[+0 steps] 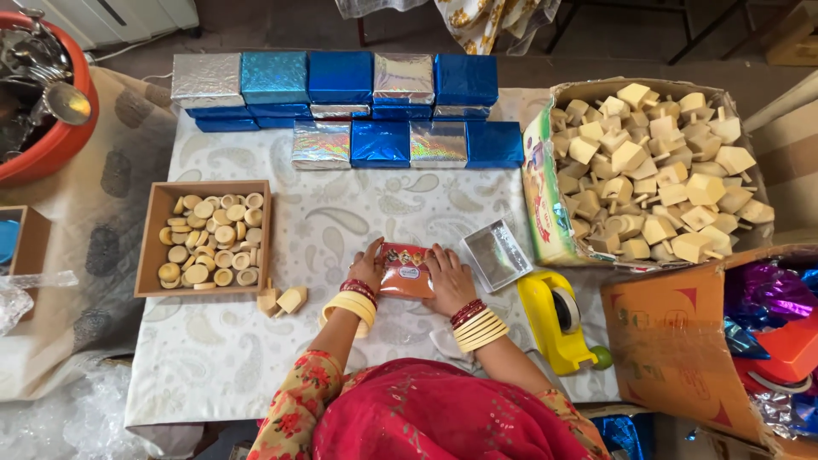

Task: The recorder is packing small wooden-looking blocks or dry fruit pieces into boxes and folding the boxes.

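Head view, orange packet [406,270] between left hand [368,266] and right hand [446,278], both apparently gripping its sides.

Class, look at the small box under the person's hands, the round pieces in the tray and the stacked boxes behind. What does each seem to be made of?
Small box: probably printed card, orange, slightly glossy.
Round pieces: likely unfinished pale wood, matte.
Stacked boxes: wrapped in shiny blue and silver foil-like paper, glinting.

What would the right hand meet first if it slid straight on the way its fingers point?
The right hand points up-table; beyond the small orange box it holds, bare patterned cloth, then probably the shiny silver wrapped box.
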